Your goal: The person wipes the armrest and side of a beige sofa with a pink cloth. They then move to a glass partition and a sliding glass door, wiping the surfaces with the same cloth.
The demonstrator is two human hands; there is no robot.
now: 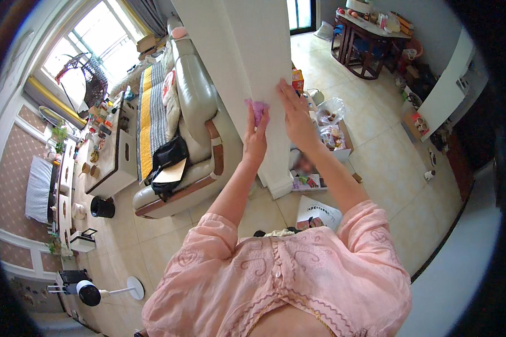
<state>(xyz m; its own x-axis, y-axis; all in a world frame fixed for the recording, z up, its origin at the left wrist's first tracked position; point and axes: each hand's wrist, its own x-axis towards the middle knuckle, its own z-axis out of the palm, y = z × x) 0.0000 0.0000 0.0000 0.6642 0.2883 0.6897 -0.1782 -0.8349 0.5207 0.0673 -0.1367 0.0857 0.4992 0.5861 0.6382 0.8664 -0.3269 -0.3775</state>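
Note:
A white pillar (pixel 262 50) rises straight in front of me. My left hand (pixel 255 139) presses a crumpled purple cloth (pixel 259 108) against its face, the fingers stretched over part of the cloth. Higher and to the right, my right hand (pixel 299 119) lies against the pillar's right-hand edge with its fingers straight and nothing visible in them. Both arms are raised in short pink sleeves.
A grey leather sofa (pixel 195 95) with a striped cover stands left of the pillar. Boxes and bagged goods (pixel 333 137) sit on the floor at its right, a white bag (pixel 316 212) at its foot. A white fan (pixel 90 293) stands lower left, a dark table (pixel 365 48) far right.

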